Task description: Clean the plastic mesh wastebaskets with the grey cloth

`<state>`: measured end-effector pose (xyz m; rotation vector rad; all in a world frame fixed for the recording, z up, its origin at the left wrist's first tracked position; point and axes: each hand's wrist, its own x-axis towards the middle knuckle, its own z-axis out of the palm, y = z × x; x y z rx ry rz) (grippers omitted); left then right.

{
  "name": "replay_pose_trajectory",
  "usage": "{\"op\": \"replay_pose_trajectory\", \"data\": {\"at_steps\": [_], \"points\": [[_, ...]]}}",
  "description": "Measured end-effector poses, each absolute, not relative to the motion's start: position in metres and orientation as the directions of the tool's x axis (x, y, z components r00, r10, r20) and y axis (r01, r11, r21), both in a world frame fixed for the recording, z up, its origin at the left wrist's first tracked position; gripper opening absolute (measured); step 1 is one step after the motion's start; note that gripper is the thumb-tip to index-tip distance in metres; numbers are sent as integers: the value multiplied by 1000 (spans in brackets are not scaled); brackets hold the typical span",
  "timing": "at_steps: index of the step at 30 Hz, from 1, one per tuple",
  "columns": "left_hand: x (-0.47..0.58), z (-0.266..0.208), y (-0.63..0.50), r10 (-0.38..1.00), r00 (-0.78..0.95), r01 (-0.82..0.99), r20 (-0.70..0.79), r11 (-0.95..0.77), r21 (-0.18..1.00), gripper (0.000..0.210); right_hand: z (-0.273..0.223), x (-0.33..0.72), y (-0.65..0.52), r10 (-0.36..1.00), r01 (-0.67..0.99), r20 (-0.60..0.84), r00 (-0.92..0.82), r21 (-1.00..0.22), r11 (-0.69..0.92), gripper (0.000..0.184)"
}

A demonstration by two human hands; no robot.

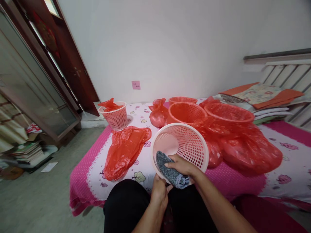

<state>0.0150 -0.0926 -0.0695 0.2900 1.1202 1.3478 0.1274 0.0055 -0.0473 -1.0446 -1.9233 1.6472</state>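
- Nearest are the person's black-clad knees [128, 202], with both forearms reaching forward.
- Just beyond them, a pale pink basket [193, 142] tilts its wide mouth toward the camera; its pierced wall and solid bottom show inside.
- The right hand [180, 164] grasps a folded grey cloth [163, 161], thumb on top. The cloth slants across the basket's near part, its far-left end over the mouth and its frayed end near right, poking out below the palm.
- The left hand [160, 189] is curled around the basket's near rim.
- Far left, another basket [118, 119] stands upright with a crumpled red bag [109, 105] in it, partly above the rim.
- Between the two baskets, a red plastic bag [127, 149] lies flattened on the patterned sheet [96, 168].
- To the right, red-covered baskets [170, 116] stand close together; their contents are unclear.
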Motion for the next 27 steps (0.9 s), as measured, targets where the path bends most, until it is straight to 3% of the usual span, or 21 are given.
{"op": "replay_pose_trajectory", "data": {"at_steps": [7, 13, 18, 27], "points": [[14, -82, -89, 858, -226, -649, -461, 221, 728, 48, -54, 121, 9, 772, 91, -180, -609, -983, -158, 33], [16, -96, -86, 851, -277, -662, -447, 168, 730, 56, -55, 117, 6, 781, -133, -202, -591, -931, -341, 42], [19, -99, -84, 851, -293, -663, -436, 148, 734, 39, -57, 111, 3, 791, -261, -211, -574, -869, -421, 37], [22, -105, -90, 869, -290, -475, -401, 233, 849, 47, -62, 100, 4, 827, -402, -196, -527, -800, -445, 27]]}}
